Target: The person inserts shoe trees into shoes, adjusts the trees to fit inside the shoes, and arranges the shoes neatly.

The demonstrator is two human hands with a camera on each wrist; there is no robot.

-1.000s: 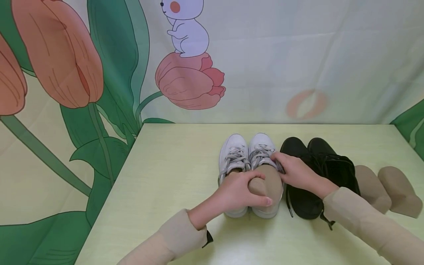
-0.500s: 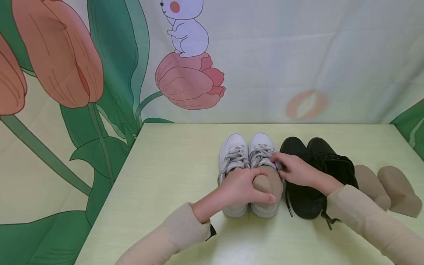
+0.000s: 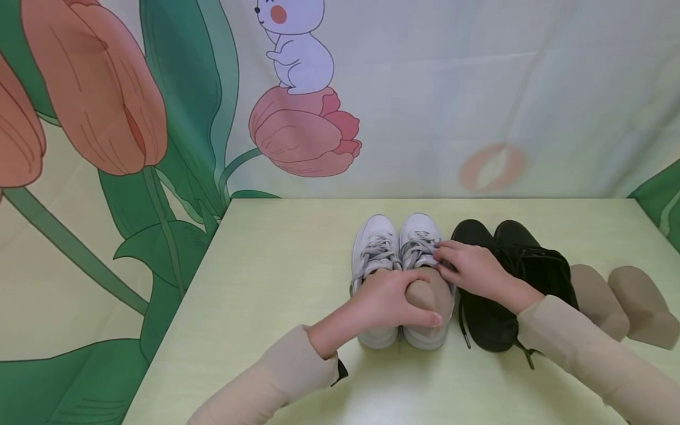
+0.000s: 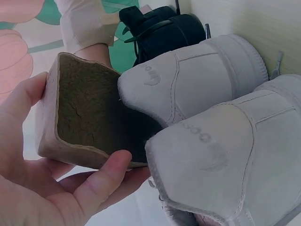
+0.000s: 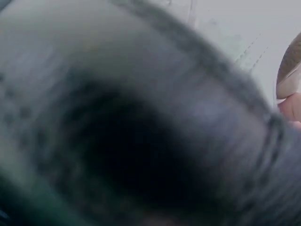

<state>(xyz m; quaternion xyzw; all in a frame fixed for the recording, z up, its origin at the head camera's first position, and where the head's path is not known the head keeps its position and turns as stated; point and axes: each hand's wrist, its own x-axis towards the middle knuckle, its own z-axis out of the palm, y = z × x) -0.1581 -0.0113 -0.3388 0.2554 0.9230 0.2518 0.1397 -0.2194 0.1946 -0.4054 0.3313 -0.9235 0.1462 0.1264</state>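
Note:
My left hand [image 3: 382, 301] grips a brown, hollow moulded shoe insert [image 3: 438, 286] at the opening of the right white sneaker [image 3: 419, 230]. In the left wrist view, thumb and fingers hold the insert [image 4: 47, 117] around its open heel end, whose front part is hidden in the sneaker. The left white sneaker [image 3: 377, 227] stands close alongside, partly covered by my left hand. My right hand [image 3: 473, 268] pinches the right sneaker's upper edge near the laces. The right wrist view is mostly filled by a blurred dark shoe opening, with a white sneaker [image 5: 225, 42] beyond.
A pair of black lace-up shoes [image 3: 491, 324] lies beneath and beside my right forearm, one laces trailing on the pale table [image 3: 281, 265]. Two more brown inserts [image 3: 637, 295] lie at the right. A tulip-patterned cloth [image 3: 425, 118] hangs behind the table.
My left hand and the insert have shifted slightly to the right and then held still. My right hand's fingers have adjusted at the sneaker's edge near the laces. The shoes stay in place.

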